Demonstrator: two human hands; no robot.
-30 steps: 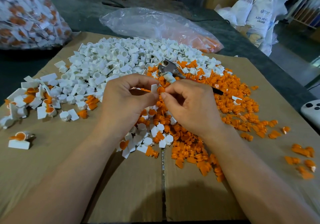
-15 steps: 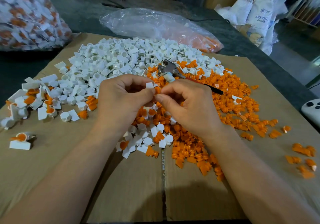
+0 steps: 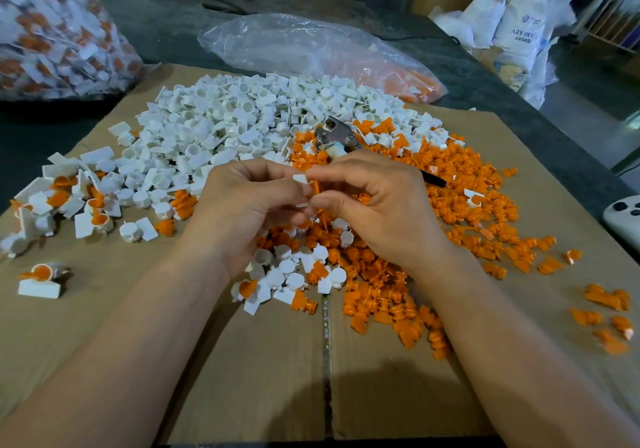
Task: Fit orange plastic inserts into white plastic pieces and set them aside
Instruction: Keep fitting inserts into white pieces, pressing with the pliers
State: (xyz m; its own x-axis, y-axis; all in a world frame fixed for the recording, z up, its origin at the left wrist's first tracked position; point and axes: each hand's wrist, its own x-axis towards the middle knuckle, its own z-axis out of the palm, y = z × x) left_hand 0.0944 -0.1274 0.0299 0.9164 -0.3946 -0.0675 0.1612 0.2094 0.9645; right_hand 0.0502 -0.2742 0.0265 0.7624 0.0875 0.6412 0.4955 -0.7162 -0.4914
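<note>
Far left of the cardboard sheet (image 3: 104,326): a clear bag of finished pieces (image 3: 59,28), packed white and orange. Nearer, on the sheet's left edge, a loose cluster of assembled pieces (image 3: 72,205), set aside, with one straggler (image 3: 41,281) apart toward the near edge. Across the sheet's far middle, a heap of white plastic pieces (image 3: 242,125), still unfilled. Raised above the sheet's centre, left hand (image 3: 249,205) pinched shut on one white piece (image 3: 300,179), right hand (image 3: 374,201) closed on an orange insert (image 3: 316,188), thumb pressing it toward the socket; insert touching the white piece, seating depth hidden by fingers. Just beyond the knuckles, a metal hand tool (image 3: 337,136) half buried in parts. Rightward over the sheet, a spread of orange inserts (image 3: 467,212), thinning to scattered strays near the right edge. Behind the sheet, a slack plastic bag (image 3: 311,49) with orange remnants.

Likely risks: insert entering crooked and jamming, from thumb pressure off the socket's axis; small part slipping from the fingertip pinch and vanishing into the mixed pile below, lost among unassembled stock.
</note>
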